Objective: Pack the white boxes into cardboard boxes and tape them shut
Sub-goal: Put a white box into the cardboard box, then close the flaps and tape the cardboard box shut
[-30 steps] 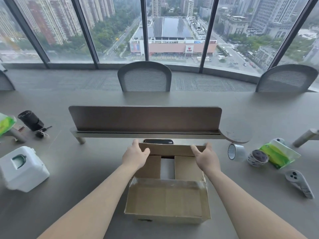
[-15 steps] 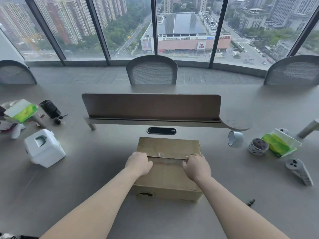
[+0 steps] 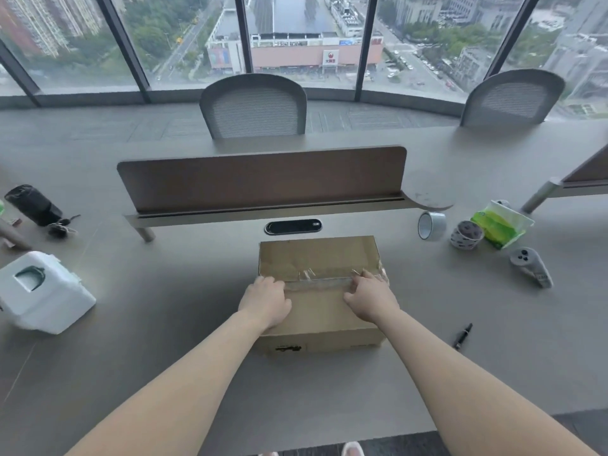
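A brown cardboard box (image 3: 316, 258) stands on the grey table in front of me, its top flaps folded shut. Wrinkled clear tape runs along the seam between them. My left hand (image 3: 265, 301) rests on the left end of the seam, fingers bent down onto the near flap. My right hand (image 3: 368, 296) presses its spread fingers on the tape near the seam's right end. A white box (image 3: 42, 291) with a recessed handle lies tilted at the left of the table. A grey tape roll (image 3: 431, 225) stands on edge to the right of the cardboard box.
A brown divider panel (image 3: 263, 179) crosses the table behind the box, with a black cable port (image 3: 292, 227) under it. At right lie a patterned roll (image 3: 467, 235), a green packet (image 3: 500, 225), a grey controller (image 3: 529, 266) and a pen (image 3: 463, 335). A black cylinder (image 3: 33, 204) lies far left.
The box was open a second ago, both hands on its far flap. The flaps are now folded shut, and my right hand has slid rightward along the seam.
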Motion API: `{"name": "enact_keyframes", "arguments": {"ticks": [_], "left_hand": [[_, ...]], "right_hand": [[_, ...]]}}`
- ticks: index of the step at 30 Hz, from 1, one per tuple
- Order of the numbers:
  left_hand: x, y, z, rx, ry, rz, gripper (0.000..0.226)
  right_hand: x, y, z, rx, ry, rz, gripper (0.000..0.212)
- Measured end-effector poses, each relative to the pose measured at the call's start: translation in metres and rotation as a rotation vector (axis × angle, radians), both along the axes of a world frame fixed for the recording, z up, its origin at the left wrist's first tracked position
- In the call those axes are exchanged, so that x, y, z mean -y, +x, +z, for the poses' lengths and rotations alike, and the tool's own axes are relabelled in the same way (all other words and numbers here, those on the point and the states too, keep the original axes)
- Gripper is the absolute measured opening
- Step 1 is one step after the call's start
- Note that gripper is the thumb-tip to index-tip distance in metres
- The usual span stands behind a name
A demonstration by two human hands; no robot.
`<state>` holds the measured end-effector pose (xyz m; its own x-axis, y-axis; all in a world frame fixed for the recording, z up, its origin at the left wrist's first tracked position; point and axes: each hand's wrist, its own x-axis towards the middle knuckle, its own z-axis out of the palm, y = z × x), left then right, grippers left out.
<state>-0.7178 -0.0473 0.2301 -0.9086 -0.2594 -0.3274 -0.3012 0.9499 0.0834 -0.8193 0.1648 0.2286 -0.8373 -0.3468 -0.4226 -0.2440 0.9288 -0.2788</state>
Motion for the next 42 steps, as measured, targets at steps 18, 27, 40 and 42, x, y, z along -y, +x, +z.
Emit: {"name": "enact_keyframes", "arguments": {"ticks": [18, 27, 40, 42], "left_hand": [[-0.059, -0.052, 0.042, -0.185, 0.24, -0.263, 0.043], [-0.139, -0.132, 0.031, -0.135, 0.297, -0.316, 0.043], [-0.213, -0.287, 0.001, -0.105, 0.307, -0.194, 0.046], [-0.219, -0.305, -0.005, -0.088, 0.309, -0.176, 0.046]], "right_hand": [[-0.04, 0.027, 0.041, -0.196, -0.23, -0.342, 0.041], [-0.097, -0.048, 0.017, -0.182, -0.311, -0.392, 0.041], [-0.15, -0.221, -0.024, -0.179, -0.336, -0.523, 0.036], [-0.151, -0.244, -0.029, -0.183, -0.355, -0.576, 0.036]]}}
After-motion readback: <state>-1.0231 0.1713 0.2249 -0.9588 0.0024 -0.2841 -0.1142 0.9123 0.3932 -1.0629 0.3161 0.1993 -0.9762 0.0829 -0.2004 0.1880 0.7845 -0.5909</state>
